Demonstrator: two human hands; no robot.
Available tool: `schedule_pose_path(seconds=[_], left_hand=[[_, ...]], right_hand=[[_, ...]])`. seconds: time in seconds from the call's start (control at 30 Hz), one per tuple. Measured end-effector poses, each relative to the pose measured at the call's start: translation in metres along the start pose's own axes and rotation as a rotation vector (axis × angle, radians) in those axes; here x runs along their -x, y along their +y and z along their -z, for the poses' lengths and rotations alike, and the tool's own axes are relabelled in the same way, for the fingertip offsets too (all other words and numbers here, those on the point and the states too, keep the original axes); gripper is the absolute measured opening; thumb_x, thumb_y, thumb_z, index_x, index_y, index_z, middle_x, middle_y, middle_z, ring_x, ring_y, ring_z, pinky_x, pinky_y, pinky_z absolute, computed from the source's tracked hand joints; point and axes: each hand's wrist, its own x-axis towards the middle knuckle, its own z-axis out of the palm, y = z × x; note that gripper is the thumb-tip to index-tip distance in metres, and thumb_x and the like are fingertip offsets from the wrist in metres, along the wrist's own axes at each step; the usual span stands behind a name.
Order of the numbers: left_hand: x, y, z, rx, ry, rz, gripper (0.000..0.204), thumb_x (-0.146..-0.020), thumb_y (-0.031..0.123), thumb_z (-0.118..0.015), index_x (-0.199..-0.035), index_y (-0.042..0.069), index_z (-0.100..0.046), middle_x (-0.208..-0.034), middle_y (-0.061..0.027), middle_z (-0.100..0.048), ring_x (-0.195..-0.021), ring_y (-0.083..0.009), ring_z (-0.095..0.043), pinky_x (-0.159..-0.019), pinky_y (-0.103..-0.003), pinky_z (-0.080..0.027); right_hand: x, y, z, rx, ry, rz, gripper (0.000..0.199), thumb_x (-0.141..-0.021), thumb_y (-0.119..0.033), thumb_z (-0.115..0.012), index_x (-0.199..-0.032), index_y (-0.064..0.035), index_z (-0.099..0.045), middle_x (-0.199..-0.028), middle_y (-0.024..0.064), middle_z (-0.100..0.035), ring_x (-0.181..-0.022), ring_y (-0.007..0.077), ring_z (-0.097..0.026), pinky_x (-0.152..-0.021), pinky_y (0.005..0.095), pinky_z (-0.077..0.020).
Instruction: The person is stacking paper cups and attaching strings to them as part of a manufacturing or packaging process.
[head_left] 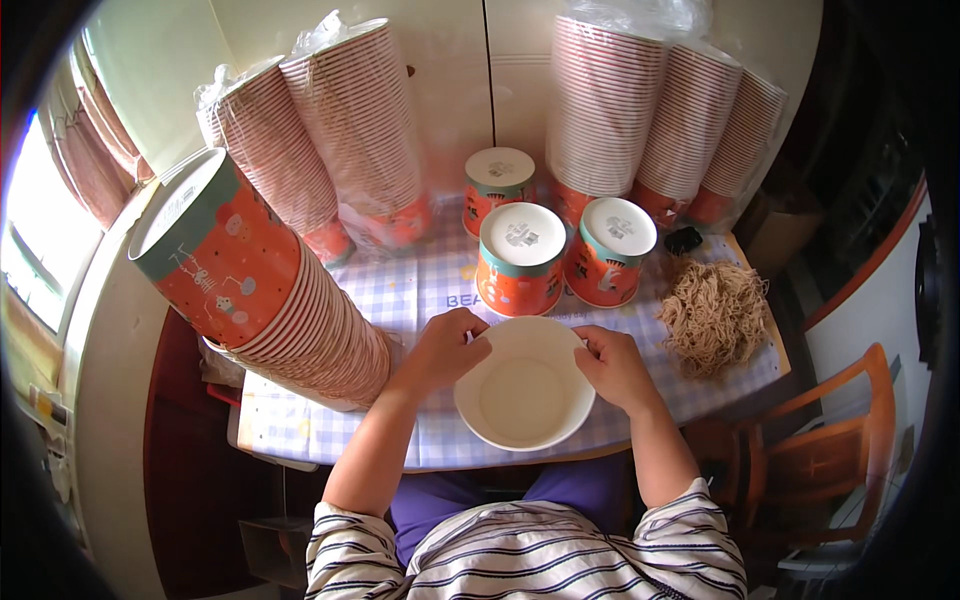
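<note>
A paper bucket [524,400] with a plain white inside is tilted so that its round mouth faces me, near the table's front edge. My left hand [450,350] pinches the bucket's far left rim with closed fingers. Across from it, my right hand [612,368] grips the right rim between thumb and fingers. The bucket's outer wall is hidden. Just beyond stand orange-and-green paper buckets, bottoms up: one in the middle [521,258], one to its right [612,250] and one behind [498,188].
A tall leaning stack of upturned buckets [290,290] stands at the left. Plastic-wrapped stacks rise at the back left [355,120] and back right [606,105]. A tangled heap of beige strings [715,318] lies at the right on the checked tablecloth [430,440]. A wooden chair [815,450] stands beyond.
</note>
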Motion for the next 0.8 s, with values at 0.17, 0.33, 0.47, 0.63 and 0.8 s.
schedule_pose_path(seconds=[0.17,0.33,0.47,0.63,0.8], left_hand=[[-0.003,0.008,-0.001,-0.185,0.050,-0.039,0.025,-0.074,0.023,-0.059,-0.079,0.000,-0.065,-0.080,-0.0169,-0.063,-0.073,-0.0305,-0.061,-0.067,-0.040,-0.049],[-0.004,0.023,-0.008,-0.324,0.128,0.021,0.032,-0.078,0.032,-0.059,-0.074,0.001,-0.065,-0.076,-0.0176,-0.064,-0.072,-0.0339,-0.062,-0.067,-0.043,-0.048],[-0.005,0.021,-0.006,-0.140,0.102,0.178,0.042,-0.082,0.040,-0.060,-0.073,0.000,-0.066,-0.072,-0.0160,-0.064,-0.064,-0.0292,-0.061,-0.062,-0.039,-0.047],[-0.002,0.006,-0.003,0.220,0.079,0.242,0.034,-0.081,0.033,-0.061,-0.078,-0.001,-0.067,-0.074,-0.0140,-0.065,-0.059,-0.0241,-0.060,-0.059,-0.037,-0.047],[-0.005,0.011,-0.003,-0.154,0.110,-0.042,0.025,-0.078,0.022,-0.057,-0.084,0.000,-0.066,-0.078,-0.0176,-0.065,-0.067,-0.0303,-0.063,-0.063,-0.041,-0.048]], right_hand=[[-0.002,0.001,0.000,0.016,-0.021,-0.014,0.025,-0.083,-0.007,-0.055,-0.105,0.0011,-0.063,-0.067,0.0067,-0.064,-0.058,0.0070,-0.056,-0.054,0.0249,-0.0452],[-0.003,-0.001,0.001,0.031,-0.013,-0.017,0.027,-0.081,-0.009,-0.055,-0.104,-0.0013,-0.064,-0.069,0.0158,-0.064,-0.058,0.0214,-0.062,-0.057,0.0321,-0.0475],[-0.007,0.006,0.003,0.008,-0.023,0.018,0.026,-0.083,-0.009,-0.055,-0.106,-0.0009,-0.064,-0.070,0.0111,-0.065,-0.059,0.0140,-0.060,-0.056,0.0286,-0.0470],[-0.019,0.013,0.010,0.033,-0.075,0.036,0.026,-0.085,-0.007,-0.055,-0.108,0.0001,-0.063,-0.074,0.0064,-0.067,-0.063,0.0074,-0.059,-0.056,0.0244,-0.0468],[-0.025,0.016,0.010,-0.063,-0.087,0.031,0.025,-0.082,-0.011,-0.056,-0.104,-0.0043,-0.065,-0.069,0.0114,-0.064,-0.058,0.0149,-0.059,-0.056,0.0290,-0.0455]])
